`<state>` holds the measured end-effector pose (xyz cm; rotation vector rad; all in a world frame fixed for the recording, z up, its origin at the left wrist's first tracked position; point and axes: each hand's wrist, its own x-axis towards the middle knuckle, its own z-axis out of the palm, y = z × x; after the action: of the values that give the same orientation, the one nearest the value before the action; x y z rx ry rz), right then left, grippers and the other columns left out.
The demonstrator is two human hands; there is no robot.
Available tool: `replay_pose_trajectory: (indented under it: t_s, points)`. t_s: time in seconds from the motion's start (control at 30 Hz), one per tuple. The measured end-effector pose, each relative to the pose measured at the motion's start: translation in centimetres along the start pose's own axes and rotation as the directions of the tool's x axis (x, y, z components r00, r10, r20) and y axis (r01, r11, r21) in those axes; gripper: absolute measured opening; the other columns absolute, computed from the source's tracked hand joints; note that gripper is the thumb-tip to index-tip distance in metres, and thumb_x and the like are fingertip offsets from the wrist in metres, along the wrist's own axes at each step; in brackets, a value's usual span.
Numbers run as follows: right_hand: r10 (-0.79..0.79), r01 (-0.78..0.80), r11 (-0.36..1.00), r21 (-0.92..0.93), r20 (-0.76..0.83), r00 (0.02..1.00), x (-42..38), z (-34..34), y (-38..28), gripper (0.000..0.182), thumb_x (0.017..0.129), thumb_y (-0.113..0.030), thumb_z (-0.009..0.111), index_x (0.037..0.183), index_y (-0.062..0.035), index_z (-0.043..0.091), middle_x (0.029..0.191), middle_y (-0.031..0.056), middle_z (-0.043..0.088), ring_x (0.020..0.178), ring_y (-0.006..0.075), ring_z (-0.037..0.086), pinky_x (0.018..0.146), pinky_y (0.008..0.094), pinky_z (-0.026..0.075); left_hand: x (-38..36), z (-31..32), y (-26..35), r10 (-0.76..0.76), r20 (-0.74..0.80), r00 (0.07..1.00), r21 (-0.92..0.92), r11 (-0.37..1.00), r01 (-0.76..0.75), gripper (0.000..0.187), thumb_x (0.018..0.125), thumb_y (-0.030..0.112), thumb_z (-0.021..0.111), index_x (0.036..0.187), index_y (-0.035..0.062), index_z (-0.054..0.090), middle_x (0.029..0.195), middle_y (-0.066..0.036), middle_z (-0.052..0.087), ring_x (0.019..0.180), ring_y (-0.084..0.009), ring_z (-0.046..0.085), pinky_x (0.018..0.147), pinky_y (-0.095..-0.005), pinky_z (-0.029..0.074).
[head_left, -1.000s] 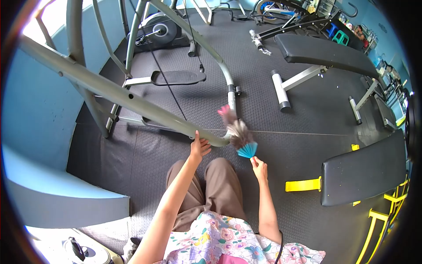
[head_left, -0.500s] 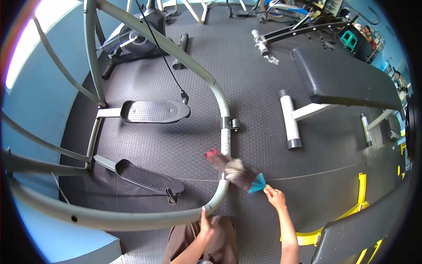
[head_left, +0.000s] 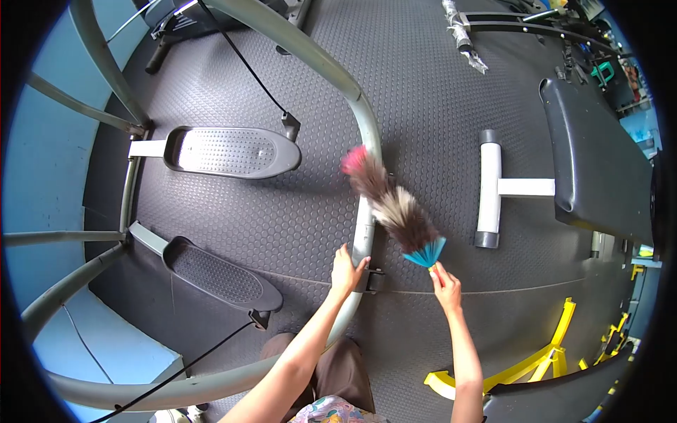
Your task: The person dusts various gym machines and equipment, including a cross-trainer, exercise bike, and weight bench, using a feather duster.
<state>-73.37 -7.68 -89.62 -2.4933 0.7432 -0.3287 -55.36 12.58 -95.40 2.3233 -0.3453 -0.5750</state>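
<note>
In the head view, my right hand [head_left: 446,287] is closed around the short handle end of a feather duster [head_left: 402,209]. The duster has a blue collar, brown and cream feathers and a pink tip. Its feathered part lies across the curved grey tube [head_left: 364,229] of an exercise machine, slightly blurred. My left hand [head_left: 345,272] grips this same tube lower down, near a small black bracket [head_left: 374,280], with the thumb across it. Inside the curve are two black foot pedals, the upper one [head_left: 233,151] and the lower one [head_left: 222,273].
A black padded bench [head_left: 599,158] on a white T-shaped foot [head_left: 489,189] stands to the right. At lower right is a yellow metal frame [head_left: 543,359]. Black cables [head_left: 247,63] run to the pedals. Textured black matting [head_left: 423,84] covers the floor; a blue wall [head_left: 42,183] rises at left.
My left hand has moved up and forward along the tube. The duster has shifted upward along the tube with my right hand. The whole view has moved closer to the machine's curved end.
</note>
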Motion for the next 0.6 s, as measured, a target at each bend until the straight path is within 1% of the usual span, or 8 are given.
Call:
replay_pose_trajectory:
  t_s: [0.03, 0.07, 0.17, 0.23, 0.27, 0.37, 0.47, 0.6]
  points:
    - [0.041, -0.047, 0.996, 0.071, 0.079, 0.996, 0.0, -0.1, -0.4, 0.030, 0.081, -0.015, 0.061, 0.108, -0.0026, 0.058, 0.084, 0.0188, 0.063, 0.074, 0.0323, 0.063, 0.063, 0.0385, 0.049, 1.0, 0.0, 0.9, -0.003, 0.055, 0.998, 0.055, 0.999, 0.000, 0.072, 0.073, 0.042, 0.066, 0.120, -0.0051, 0.039, 0.105, -0.022, 0.051, 0.100, -0.0357, 0.052, 0.083, -0.0406, 0.044]
    - [-0.035, 0.029, 0.994, 0.105, 0.056, 0.998, 0.2, -0.1, -1.0, 0.030, 0.081, -0.016, 0.061, 0.109, -0.0051, 0.059, 0.079, 0.0177, 0.062, 0.070, 0.0316, 0.062, 0.059, 0.0378, 0.049, 1.7, 0.1, 1.6, -0.010, 0.110, 0.994, 0.111, 0.994, -0.002, 0.069, 0.073, 0.039, 0.067, 0.119, -0.0054, 0.041, 0.102, -0.021, 0.052, 0.095, -0.0346, 0.054, 0.079, -0.0397, 0.047]
    - [-0.093, 0.124, 0.984, -0.127, 0.226, 0.970, 0.9, -1.0, 0.3, 0.031, 0.080, -0.024, 0.062, 0.110, -0.0147, 0.060, 0.067, 0.0124, 0.059, 0.058, 0.0282, 0.060, 0.052, 0.0371, 0.049, 3.3, 2.5, 0.0, -0.138, 0.219, 0.966, 0.223, 0.971, 0.088, 0.061, 0.073, 0.036, 0.067, 0.117, -0.0001, 0.046, 0.099, -0.020, 0.056, 0.090, -0.0355, 0.057, 0.077, -0.0414, 0.047]
    - [-0.100, 0.136, 0.975, -0.178, 0.198, 0.975, 2.1, -1.3, 2.1, 0.032, 0.080, -0.030, 0.061, 0.110, -0.0204, 0.060, 0.064, 0.0103, 0.058, 0.054, 0.0279, 0.059, 0.050, 0.0375, 0.050, 3.0, 1.8, 1.3, -0.133, 0.149, 0.980, 0.200, 0.975, 0.102, 0.058, 0.073, 0.033, 0.068, 0.116, -0.0002, 0.048, 0.096, -0.019, 0.057, 0.088, -0.0350, 0.058, 0.075, -0.0409, 0.048]
    - [-0.034, 0.071, 0.979, -0.191, 0.187, 0.982, 2.8, -1.4, 3.0, 0.031, 0.081, -0.028, 0.061, 0.111, -0.0186, 0.059, 0.067, 0.0118, 0.059, 0.057, 0.0294, 0.060, 0.051, 0.0384, 0.050, 2.9, 1.3, 1.8, -0.121, 0.074, 0.990, 0.176, 0.979, 0.107, 0.056, 0.072, 0.031, 0.068, 0.115, -0.0003, 0.049, 0.094, -0.019, 0.058, 0.086, -0.0345, 0.059, 0.073, -0.0404, 0.048]
    - [0.015, -0.017, 0.999, -0.043, -0.041, 0.999, 4.7, -0.8, 3.3, 0.031, 0.083, -0.018, 0.060, 0.113, -0.0128, 0.057, 0.073, 0.0155, 0.061, 0.064, 0.0315, 0.061, 0.055, 0.0394, 0.049, 2.7, 1.3, 1.8, -0.141, 0.079, 0.987, 0.172, 0.977, 0.126, 0.058, 0.072, 0.030, 0.069, 0.117, -0.0005, 0.048, 0.096, -0.019, 0.057, 0.087, -0.0345, 0.058, 0.073, -0.0397, 0.048]
    - [-0.015, 0.016, 1.000, 0.020, -0.032, 0.999, 4.6, -0.4, 0.5, 0.032, 0.082, -0.017, 0.060, 0.113, -0.0120, 0.057, 0.071, 0.0153, 0.060, 0.065, 0.0311, 0.061, 0.056, 0.0391, 0.049, 2.6, 1.3, 2.0, -0.134, 0.075, 0.988, 0.155, 0.980, 0.121, 0.059, 0.072, 0.030, 0.069, 0.117, -0.0011, 0.047, 0.097, -0.019, 0.057, 0.087, -0.0348, 0.058, 0.073, -0.0397, 0.048]
    - [-0.018, 0.034, 0.995, -0.092, 0.168, 0.986, 3.0, 0.0, 0.2, 0.029, 0.083, -0.021, 0.059, 0.111, -0.0134, 0.059, 0.070, 0.0167, 0.059, 0.060, 0.0331, 0.060, 0.054, 0.0402, 0.048, 2.9, 0.8, 2.0, -0.126, 0.113, 0.986, 0.167, 0.980, 0.106, 0.058, 0.073, 0.029, 0.068, 0.117, -0.0014, 0.047, 0.098, -0.019, 0.056, 0.089, -0.0352, 0.058, 0.074, -0.0400, 0.048]
